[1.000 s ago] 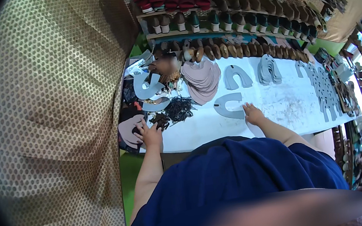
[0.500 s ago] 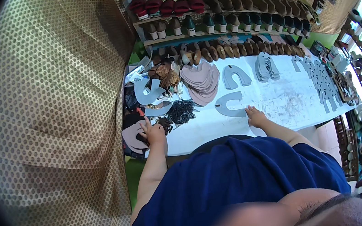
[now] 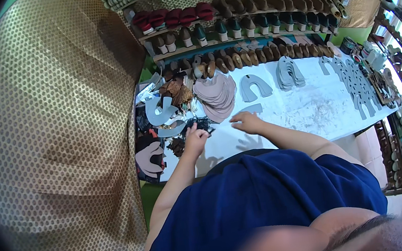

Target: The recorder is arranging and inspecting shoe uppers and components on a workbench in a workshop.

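Note:
My left hand [image 3: 196, 140] is above the white table beside a tangle of thin black strips [image 3: 201, 124]; its fingers are partly bent and apart, with nothing visible in them. My right hand [image 3: 249, 122] reaches leftward with its fingers stretched out, seemingly holding nothing. Behind it the end of a grey curved piece [image 3: 255, 108] shows; the rest is hidden by the hand. Farther back lie a grey U-shaped piece [image 3: 255, 87] and a fanned stack of pinkish, rounded pieces [image 3: 216, 95]. Pale pink curved pieces [image 3: 148, 162] are at the table's left edge.
A stack of grey U-shaped pieces [image 3: 288, 73] and many perforated-looking grey cut-outs [image 3: 357, 85] spread to the right. Light grey curved pieces [image 3: 161, 113] and brown scraps [image 3: 176, 92] lie at left. Shelves of shoes [image 3: 248, 24] stand behind; a patterned gold curtain [image 3: 60, 145] hangs at left.
My left hand has moved right, from near the pink pieces to the black strips. My right hand has moved left, now covering most of the nearest grey curved piece. The view has shifted slightly.

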`<move>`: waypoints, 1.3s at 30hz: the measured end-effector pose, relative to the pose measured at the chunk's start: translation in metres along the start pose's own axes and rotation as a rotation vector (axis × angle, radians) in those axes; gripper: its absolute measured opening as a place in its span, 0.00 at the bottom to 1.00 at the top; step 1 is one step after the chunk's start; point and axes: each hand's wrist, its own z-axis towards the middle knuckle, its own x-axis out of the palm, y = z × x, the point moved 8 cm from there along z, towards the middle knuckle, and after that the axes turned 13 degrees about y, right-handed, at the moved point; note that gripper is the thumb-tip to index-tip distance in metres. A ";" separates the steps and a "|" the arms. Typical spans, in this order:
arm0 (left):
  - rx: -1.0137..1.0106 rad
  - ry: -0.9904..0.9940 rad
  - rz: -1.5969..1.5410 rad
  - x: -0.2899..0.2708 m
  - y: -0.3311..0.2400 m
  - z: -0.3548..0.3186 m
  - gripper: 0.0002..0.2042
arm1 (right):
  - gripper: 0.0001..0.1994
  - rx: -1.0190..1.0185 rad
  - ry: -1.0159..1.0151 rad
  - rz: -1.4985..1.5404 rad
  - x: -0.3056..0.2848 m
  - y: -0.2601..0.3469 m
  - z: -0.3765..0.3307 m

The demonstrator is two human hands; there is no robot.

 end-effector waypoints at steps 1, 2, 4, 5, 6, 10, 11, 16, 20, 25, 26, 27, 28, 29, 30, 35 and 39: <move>0.023 0.033 0.093 0.003 -0.023 0.000 0.09 | 0.20 -0.041 -0.038 -0.037 -0.008 0.020 -0.008; 0.065 0.093 0.165 0.008 -0.039 0.003 0.08 | 0.20 -0.088 -0.074 -0.077 -0.015 0.037 -0.015; 0.156 0.121 0.248 0.015 -0.076 0.004 0.07 | 0.18 -0.109 -0.148 -0.128 -0.022 0.046 -0.029; 0.168 0.120 0.263 0.020 -0.093 0.004 0.07 | 0.17 -0.127 -0.208 -0.182 -0.028 0.050 -0.036; 0.168 0.112 0.268 0.024 -0.103 0.007 0.07 | 0.17 -0.135 -0.211 -0.185 -0.034 0.049 -0.040; 0.256 0.093 0.306 0.044 -0.143 0.017 0.07 | 0.10 -0.197 -0.192 -0.167 -0.045 0.028 -0.051; 0.266 0.081 0.303 0.049 -0.149 0.020 0.06 | 0.10 -0.194 -0.178 -0.159 -0.049 0.021 -0.052; 0.302 0.027 0.266 0.077 -0.159 0.038 0.05 | 0.08 -0.208 -0.116 -0.150 -0.063 -0.015 -0.058; 0.306 -0.025 0.287 0.103 -0.157 0.050 0.08 | 0.06 -0.198 -0.079 -0.101 -0.064 -0.049 -0.056; -0.089 0.057 0.220 0.130 -0.092 0.054 0.29 | 0.06 -0.025 -0.025 -0.168 -0.056 -0.110 -0.031; -0.306 0.117 0.217 0.134 -0.072 0.049 0.32 | 0.06 -0.025 -0.010 -0.162 -0.053 -0.117 -0.026; -0.445 0.207 0.185 0.139 -0.057 0.045 0.38 | 0.05 0.032 -0.010 -0.163 -0.051 -0.127 -0.019; -0.459 0.214 0.179 0.138 -0.052 0.042 0.38 | 0.05 0.088 -0.009 -0.167 -0.049 -0.136 -0.012; -0.485 0.215 0.215 0.138 -0.048 0.038 0.38 | 0.05 0.091 -0.003 -0.173 -0.046 -0.141 -0.003; -0.509 0.216 0.251 0.138 -0.044 0.034 0.38 | 0.05 0.094 0.015 -0.171 -0.041 -0.145 0.007; -0.539 0.301 0.273 0.146 -0.030 0.033 0.36 | 0.05 0.077 0.065 -0.236 -0.025 -0.135 0.058; -0.499 0.363 0.293 0.153 -0.025 0.037 0.36 | 0.04 0.003 0.054 -0.322 -0.019 -0.118 0.089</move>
